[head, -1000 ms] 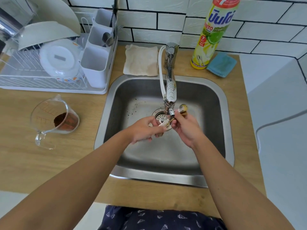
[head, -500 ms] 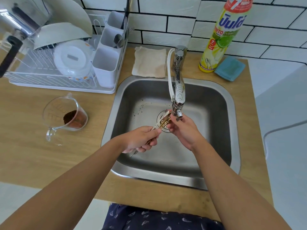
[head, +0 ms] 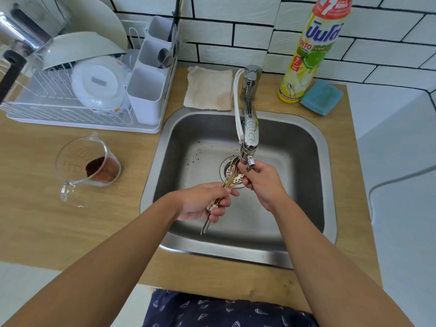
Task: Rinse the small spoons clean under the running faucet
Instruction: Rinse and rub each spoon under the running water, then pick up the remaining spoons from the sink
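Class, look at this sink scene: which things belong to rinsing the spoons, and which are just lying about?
In use: small spoons, faucet, sink, left hand, right hand.

Lying about: measuring cup, dish rack, cloth, detergent bottle, blue sponge.

Two hands (head: 203, 199), one faucet (head: 250, 128), one sink (head: 236, 250) (spoons (head: 232, 174) bunched, uncountable).

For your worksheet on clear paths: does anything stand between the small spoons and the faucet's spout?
Nothing visible does. The left hand grips the small spoons, bowls raised just beside the faucet spout, where the right hand is.
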`<state>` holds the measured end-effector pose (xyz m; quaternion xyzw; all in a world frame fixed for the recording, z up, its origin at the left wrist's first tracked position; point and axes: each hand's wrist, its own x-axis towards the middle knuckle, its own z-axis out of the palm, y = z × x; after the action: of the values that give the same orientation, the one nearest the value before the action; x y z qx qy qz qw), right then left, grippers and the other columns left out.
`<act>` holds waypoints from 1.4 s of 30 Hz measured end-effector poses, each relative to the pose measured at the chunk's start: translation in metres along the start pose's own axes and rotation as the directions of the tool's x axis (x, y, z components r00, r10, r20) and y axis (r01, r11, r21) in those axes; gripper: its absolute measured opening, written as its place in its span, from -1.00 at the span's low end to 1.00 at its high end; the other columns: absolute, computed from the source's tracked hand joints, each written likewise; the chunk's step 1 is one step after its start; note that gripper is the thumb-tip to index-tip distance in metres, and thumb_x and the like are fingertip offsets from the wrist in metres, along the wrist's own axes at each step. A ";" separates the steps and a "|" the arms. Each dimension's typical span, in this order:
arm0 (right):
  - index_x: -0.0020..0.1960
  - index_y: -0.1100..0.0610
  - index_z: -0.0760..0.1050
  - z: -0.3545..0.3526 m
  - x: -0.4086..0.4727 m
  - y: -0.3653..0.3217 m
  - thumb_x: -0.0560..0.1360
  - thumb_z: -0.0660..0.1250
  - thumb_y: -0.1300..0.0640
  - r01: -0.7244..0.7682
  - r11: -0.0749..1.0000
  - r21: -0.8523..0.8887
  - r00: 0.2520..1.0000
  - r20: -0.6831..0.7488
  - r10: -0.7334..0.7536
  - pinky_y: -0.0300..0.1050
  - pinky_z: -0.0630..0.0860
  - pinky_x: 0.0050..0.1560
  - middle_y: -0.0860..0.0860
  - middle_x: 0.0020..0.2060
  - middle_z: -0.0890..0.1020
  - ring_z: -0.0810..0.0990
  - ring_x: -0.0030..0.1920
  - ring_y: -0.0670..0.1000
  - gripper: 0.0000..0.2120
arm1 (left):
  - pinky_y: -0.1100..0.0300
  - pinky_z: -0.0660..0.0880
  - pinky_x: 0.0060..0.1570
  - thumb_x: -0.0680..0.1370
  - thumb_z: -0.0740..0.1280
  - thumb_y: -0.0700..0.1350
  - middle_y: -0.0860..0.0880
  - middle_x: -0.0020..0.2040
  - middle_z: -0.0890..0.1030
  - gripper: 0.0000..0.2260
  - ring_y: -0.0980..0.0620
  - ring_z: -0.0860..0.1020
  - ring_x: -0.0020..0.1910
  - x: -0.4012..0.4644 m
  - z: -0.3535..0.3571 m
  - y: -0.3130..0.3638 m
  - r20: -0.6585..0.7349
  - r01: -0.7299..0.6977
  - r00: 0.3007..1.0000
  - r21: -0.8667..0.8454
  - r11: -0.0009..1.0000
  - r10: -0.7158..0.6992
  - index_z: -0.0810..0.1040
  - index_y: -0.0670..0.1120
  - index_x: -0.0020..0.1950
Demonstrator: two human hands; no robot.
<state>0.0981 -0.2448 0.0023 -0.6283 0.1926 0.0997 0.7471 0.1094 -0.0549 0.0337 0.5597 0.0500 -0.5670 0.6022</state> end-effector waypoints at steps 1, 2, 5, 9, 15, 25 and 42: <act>-0.17 0.02 0.72 0.000 0.000 0.000 0.61 0.37 0.27 0.017 1.000 -0.003 0.999 0.028 -0.017 -0.30 0.41 -0.37 -0.06 -0.38 0.59 0.44 -0.43 -0.15 -0.73 | 0.18 0.28 -0.36 0.65 0.19 -0.13 -0.01 -0.28 0.36 -0.78 0.05 0.27 -0.39 0.001 0.001 0.001 -0.015 0.012 1.000 0.001 1.000 -0.012 0.46 -0.16 0.26; -0.16 -0.02 0.73 0.000 0.000 0.000 0.62 0.35 0.28 0.027 1.000 0.009 0.998 0.061 -0.028 -0.30 0.41 -0.33 -0.10 -0.39 0.58 0.44 -0.41 -0.16 -0.69 | 0.19 0.26 -0.38 0.64 0.19 -0.13 0.00 -0.30 0.34 -0.85 0.05 0.25 -0.41 0.002 0.002 0.001 -0.035 0.016 0.999 0.006 1.000 -0.015 0.47 -0.13 0.17; 0.01 -0.19 0.71 -0.004 -0.002 -0.006 0.61 0.38 0.22 -0.006 0.999 0.048 0.977 0.213 -0.005 -0.25 0.49 -0.20 -0.18 -0.25 0.65 0.54 -0.24 -0.16 -0.70 | 0.24 0.14 -0.45 0.68 0.19 0.01 0.04 -0.36 0.28 -0.81 0.09 0.16 -0.45 0.008 0.002 -0.003 -0.145 -0.020 0.989 0.026 0.999 0.023 0.34 -0.05 -0.05; 0.14 0.05 0.62 -0.019 0.000 -0.002 0.52 0.51 0.16 -0.120 0.990 -0.077 0.988 0.091 0.126 -0.10 0.67 -0.02 0.01 0.13 0.65 0.66 0.01 -0.02 -0.79 | 0.25 0.26 -0.48 0.71 0.12 0.04 0.01 -0.36 0.35 -0.76 0.09 0.25 -0.49 0.010 -0.008 -0.011 -0.286 -0.109 0.949 0.086 0.990 0.129 0.26 -0.08 -0.06; -0.29 0.07 0.28 -0.035 -0.008 0.003 0.50 0.39 0.27 -0.056 0.959 -0.278 0.920 -0.388 -0.059 0.04 0.56 -0.13 0.02 -0.35 0.40 0.49 -0.32 0.02 -0.67 | 0.17 0.36 -0.27 0.71 0.10 0.06 0.05 -0.31 0.34 -0.79 0.10 0.29 -0.38 0.003 -0.012 -0.008 -0.351 -0.285 0.876 0.175 0.942 0.330 0.36 -0.08 0.12; 0.33 0.11 0.49 -0.054 -0.015 0.013 0.46 0.53 0.13 -0.171 0.674 -0.719 0.981 -0.186 0.051 -0.09 0.60 -0.23 0.07 0.31 0.49 0.59 0.08 0.05 -0.52 | 0.21 0.30 -0.52 0.71 0.09 -0.13 -0.07 -0.33 0.42 -0.79 0.03 0.33 -0.48 -0.002 -0.020 0.006 -0.539 0.107 0.834 0.364 0.925 0.116 0.39 -0.16 -0.08; -0.19 0.04 0.46 -0.046 -0.014 -0.008 0.45 0.44 0.17 0.039 0.575 -0.817 0.936 -0.172 -0.307 -0.37 0.39 -0.25 0.01 -0.24 0.59 0.54 -0.22 -0.11 -0.84 | -0.04 0.64 -0.22 0.68 0.21 -0.10 -0.18 -0.15 0.62 -0.87 -0.15 0.68 -0.25 -0.004 -0.013 0.019 -0.604 0.204 0.695 0.685 0.699 0.389 0.40 -0.17 0.10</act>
<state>0.0809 -0.2897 0.0091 -0.9199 0.1729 0.0062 0.3519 0.1297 -0.0487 0.0434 0.9213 0.0260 -0.2443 0.3013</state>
